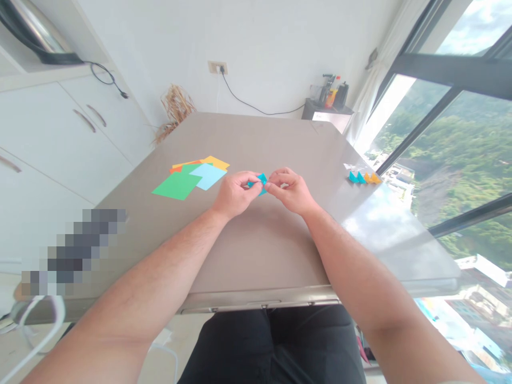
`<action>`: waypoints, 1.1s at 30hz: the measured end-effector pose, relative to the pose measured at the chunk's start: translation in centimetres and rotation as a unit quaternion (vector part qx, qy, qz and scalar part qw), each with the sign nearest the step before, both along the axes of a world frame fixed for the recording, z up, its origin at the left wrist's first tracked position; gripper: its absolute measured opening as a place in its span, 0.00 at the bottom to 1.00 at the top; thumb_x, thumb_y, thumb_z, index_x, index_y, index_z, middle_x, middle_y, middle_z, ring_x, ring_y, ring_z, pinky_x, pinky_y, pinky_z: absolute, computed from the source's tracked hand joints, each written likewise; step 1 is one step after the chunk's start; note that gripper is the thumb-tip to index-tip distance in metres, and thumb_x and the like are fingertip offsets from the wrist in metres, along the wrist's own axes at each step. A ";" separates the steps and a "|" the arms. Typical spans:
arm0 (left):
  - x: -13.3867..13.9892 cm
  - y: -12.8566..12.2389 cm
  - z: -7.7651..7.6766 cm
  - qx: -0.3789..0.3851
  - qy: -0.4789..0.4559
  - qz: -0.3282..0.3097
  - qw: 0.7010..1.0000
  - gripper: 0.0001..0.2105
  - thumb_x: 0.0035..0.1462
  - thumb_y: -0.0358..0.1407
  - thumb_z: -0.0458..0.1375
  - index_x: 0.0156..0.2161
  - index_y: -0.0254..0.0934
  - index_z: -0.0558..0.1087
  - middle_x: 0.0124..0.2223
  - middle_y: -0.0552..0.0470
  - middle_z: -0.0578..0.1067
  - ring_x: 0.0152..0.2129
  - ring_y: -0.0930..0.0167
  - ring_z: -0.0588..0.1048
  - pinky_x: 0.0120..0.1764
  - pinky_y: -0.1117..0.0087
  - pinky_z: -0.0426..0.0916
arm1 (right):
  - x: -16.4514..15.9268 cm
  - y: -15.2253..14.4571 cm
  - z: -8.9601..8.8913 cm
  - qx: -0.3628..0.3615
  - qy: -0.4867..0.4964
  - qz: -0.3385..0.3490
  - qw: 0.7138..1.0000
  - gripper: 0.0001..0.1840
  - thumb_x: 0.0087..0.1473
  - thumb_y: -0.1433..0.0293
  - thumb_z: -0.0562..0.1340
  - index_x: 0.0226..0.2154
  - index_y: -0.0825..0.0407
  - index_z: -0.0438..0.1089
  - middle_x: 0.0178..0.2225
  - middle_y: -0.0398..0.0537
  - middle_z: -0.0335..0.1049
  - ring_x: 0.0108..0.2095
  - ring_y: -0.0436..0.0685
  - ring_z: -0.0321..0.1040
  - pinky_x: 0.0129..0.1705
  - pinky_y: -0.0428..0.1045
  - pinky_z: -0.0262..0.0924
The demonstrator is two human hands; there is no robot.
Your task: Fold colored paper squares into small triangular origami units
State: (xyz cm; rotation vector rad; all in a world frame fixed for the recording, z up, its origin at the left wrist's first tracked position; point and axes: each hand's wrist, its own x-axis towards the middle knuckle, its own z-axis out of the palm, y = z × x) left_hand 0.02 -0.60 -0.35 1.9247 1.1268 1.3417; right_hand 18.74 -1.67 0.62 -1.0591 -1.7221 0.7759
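Between my two hands, above the middle of the table, is a small piece of folded blue paper (262,178). My left hand (239,193) pinches its left side between thumb and fingers. On the other side, the thumb and fingertips of my right hand (288,189) close on its right edge. Parts of the folds are hidden behind the fingertips. Left of my left hand lie loose paper sheets: a green sheet (178,185), a light blue sheet (208,175) and a yellow-orange sheet (216,162), overlapping. Far to the right stand several small folded paper shapes, blue ones (353,177) and orange ones (372,178).
The brown table (256,256) reaches my lap, with a window (432,133) along its right side. A blurred-out object (82,248) lies at the left edge near a white cable (60,314). Beyond the far right corner stands a dark cabinet (328,109) holding bottles.
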 end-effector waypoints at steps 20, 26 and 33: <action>0.2 -0.3 -0.2 0.014 0.021 -0.008 1.000 0.07 0.54 0.39 0.62 0.32 0.38 0.79 0.44 0.46 0.82 0.40 0.64 0.80 0.43 0.66 0.76 | -0.9 -0.7 0.6 -0.063 0.015 -0.029 0.997 0.08 0.49 0.65 0.65 0.25 0.51 0.69 0.22 0.40 0.68 0.24 0.49 0.62 0.27 0.47 0.57; 0.2 -0.5 0.1 -0.043 -0.019 -0.018 0.999 0.08 0.54 0.40 0.62 0.33 0.38 0.79 0.44 0.47 0.83 0.39 0.65 0.81 0.43 0.65 0.76 | -0.9 -0.2 0.1 -0.073 0.034 -0.022 0.997 0.10 0.50 0.62 0.65 0.26 0.50 0.68 0.22 0.40 0.66 0.24 0.49 0.61 0.26 0.47 0.56; 0.0 -0.5 0.0 -0.017 0.022 -0.009 1.000 0.08 0.55 0.40 0.61 0.30 0.39 0.79 0.44 0.47 0.82 0.42 0.65 0.80 0.46 0.64 0.75 | -1.0 -0.1 -0.3 -0.083 0.034 -0.029 0.996 0.09 0.48 0.63 0.65 0.26 0.51 0.70 0.21 0.39 0.65 0.23 0.49 0.60 0.26 0.47 0.54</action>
